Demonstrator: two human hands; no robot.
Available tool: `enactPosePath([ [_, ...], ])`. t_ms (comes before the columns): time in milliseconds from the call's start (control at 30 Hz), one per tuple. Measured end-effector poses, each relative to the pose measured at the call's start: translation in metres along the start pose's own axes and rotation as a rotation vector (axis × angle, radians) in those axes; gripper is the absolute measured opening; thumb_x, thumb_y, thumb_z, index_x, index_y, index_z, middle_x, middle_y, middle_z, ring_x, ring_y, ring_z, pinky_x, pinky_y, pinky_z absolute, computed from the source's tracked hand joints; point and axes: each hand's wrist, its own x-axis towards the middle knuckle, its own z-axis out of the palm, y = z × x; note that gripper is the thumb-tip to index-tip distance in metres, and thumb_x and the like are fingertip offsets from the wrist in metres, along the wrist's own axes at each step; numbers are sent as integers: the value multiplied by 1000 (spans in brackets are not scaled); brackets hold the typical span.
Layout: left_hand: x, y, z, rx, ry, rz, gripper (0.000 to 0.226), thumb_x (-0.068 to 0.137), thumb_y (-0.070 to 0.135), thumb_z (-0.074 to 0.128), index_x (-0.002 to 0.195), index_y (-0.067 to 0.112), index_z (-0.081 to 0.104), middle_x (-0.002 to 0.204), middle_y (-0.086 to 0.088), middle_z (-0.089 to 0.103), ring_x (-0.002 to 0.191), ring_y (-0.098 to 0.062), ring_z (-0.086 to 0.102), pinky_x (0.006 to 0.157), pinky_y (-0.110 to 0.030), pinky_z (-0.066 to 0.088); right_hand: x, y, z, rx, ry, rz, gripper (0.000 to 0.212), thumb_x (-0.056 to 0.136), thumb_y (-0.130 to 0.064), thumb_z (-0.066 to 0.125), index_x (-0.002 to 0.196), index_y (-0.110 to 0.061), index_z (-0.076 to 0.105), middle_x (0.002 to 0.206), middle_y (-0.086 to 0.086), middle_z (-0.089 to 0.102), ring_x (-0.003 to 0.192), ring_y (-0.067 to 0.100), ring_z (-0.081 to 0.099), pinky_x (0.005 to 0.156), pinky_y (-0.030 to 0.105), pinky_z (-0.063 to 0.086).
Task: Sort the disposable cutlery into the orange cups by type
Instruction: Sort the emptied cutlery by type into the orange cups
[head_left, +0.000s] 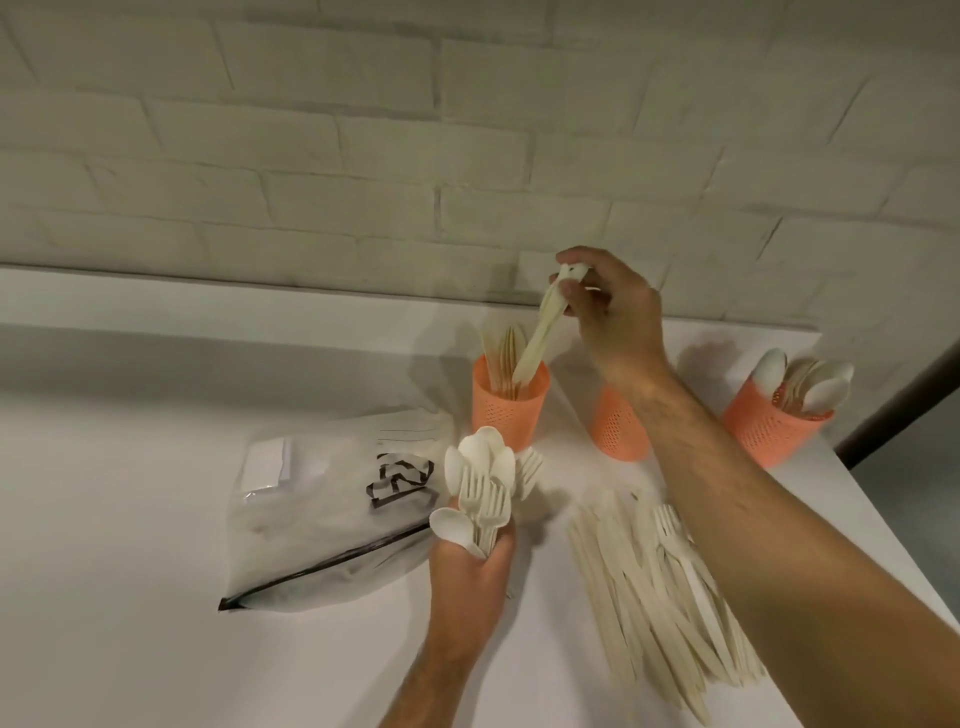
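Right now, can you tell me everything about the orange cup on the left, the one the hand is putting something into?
The left orange cup looks like plastic, its wall dotted with small holes. It stands upright on the white table, near the brick wall and beside a clear bag. Pale flat cutlery pieces, probably knives, stand in it, poking above the rim. The right hand holds another piece, its lower end inside the cup.

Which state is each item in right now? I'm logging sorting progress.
Left cup: upright, holds knives.
Middle cup: upright, contents hidden.
Right cup: tilted, holds spoons.
Right hand: lowering knife into left cup.
Left hand: gripping spoons and forks.
Plastic bag: lying flat.
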Motion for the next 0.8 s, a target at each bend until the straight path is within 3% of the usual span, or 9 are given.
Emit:
enactPosePath([
  [100, 1, 0, -2, -21, 2, -40, 8, 88, 13, 69, 86, 5, 70, 68, -5, 70, 61, -6, 64, 59, -11, 46, 0, 19, 15, -195, -107, 20, 26, 94, -8, 64, 117, -20, 69, 103, 3, 75, 96, 15, 70, 90, 34, 56],
  [200, 3, 2, -3, -88, -8, -65, 3, 88, 10, 70, 89, 7, 70, 67, -3, 70, 59, -12, 67, 60, -18, 52, -5, 36, 25, -421, -313, 90, 31, 96, -21, 64, 127, -23, 66, 123, 4, 69, 116, 22, 62, 103, 36, 46],
  [267, 3, 2, -4, -117, -28, -67, 4, 88, 8, 69, 92, 7, 69, 65, -2, 68, 56, -15, 65, 57, -25, 53, -9, 41, 26, -588, -404, 95, 39, 98, -30, 60, 137, -29, 58, 141, 3, 58, 133, 26, 47, 112, 41, 34],
  [333, 3, 3, -6, -121, -62, -69, 2, 90, 7, 67, 91, 9, 68, 61, -2, 64, 53, -15, 61, 51, -30, 51, -14, 35, 22, -623, -347, 35, 44, 100, -33, 57, 143, -32, 50, 155, -3, 42, 145, 27, 29, 114, 46, 24],
  [367, 4, 4, -8, -120, -81, -78, 3, 91, 8, 66, 89, 9, 68, 59, -4, 61, 52, -15, 59, 47, -29, 49, -18, 27, 19, -592, -281, -15, 42, 100, -30, 57, 142, -31, 52, 155, -4, 42, 143, 27, 29, 112, 47, 26],
  [433, 4, 6, -11, -122, -104, -119, 11, 92, 14, 65, 84, 6, 66, 56, -7, 58, 52, -17, 56, 42, -28, 43, -29, 10, 8, -409, -243, -44, 35, 97, -12, 58, 127, -27, 64, 139, -4, 58, 129, 23, 48, 106, 42, 41],
  [533, 3, 10, -15, -196, -132, -193, 16, 93, 26, 65, 84, 12, 66, 64, -9, 61, 54, -24, 50, 44, -28, 36, -53, -12, -17, -86, -577, 185, 42, 91, 5, 60, 117, -27, 69, 120, -15, 67, 106, 15, 65, 88, 23, 54],
  [633, -1, 21, -16, -299, -212, -204, 11, 94, 26, 63, 85, 22, 67, 70, -10, 62, 51, -23, 49, 48, -28, 34, -79, -13, -33, 27, -797, 316, 44, 85, -4, 75, 120, -31, 70, 113, -22, 68, 101, 8, 68, 86, 26, 58],
  [800, -9, 40, -10, -435, -313, -256, 24, 91, 26, 60, 112, 14, 62, 77, -12, 66, 55, -25, 60, 53, -32, 51, -98, -1, -36, 308, -671, 319, 33, 75, 3, 81, 105, -6, 70, 109, 9, 74, 95, 21, 71, 87, 28, 56],
])
